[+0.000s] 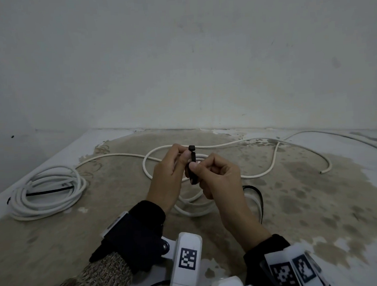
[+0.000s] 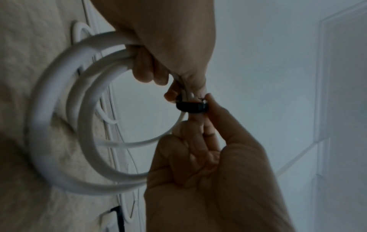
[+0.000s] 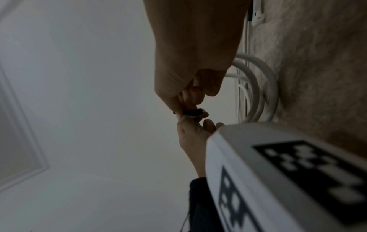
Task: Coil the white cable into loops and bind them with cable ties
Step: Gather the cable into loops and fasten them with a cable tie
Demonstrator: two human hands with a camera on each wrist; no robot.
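My left hand [image 1: 183, 160] grips a small coil of white cable [image 2: 59, 113], its fingers curled round the loops, and pinches a black cable tie [image 1: 193, 162] wrapped round them. My right hand [image 1: 196, 165] pinches the same tie from the right, close against the left hand. In the left wrist view the black cable tie [image 2: 191, 107] bands the strands between my left hand [image 2: 178, 87] and my right hand [image 2: 200, 113]. The right wrist view shows the black cable tie [image 3: 192, 112] between both hands, with the cable loops [image 3: 264, 87] hanging behind. Loose white cable [image 1: 273, 159] trails over the floor.
A second white coil [image 1: 46, 190] with a black tie across it lies on the floor at the left. A black strap [image 1: 260, 202] curves down beside my right wrist. The stained floor [image 1: 321, 200] meets a pale wall [image 1: 177, 54] just beyond the cable.
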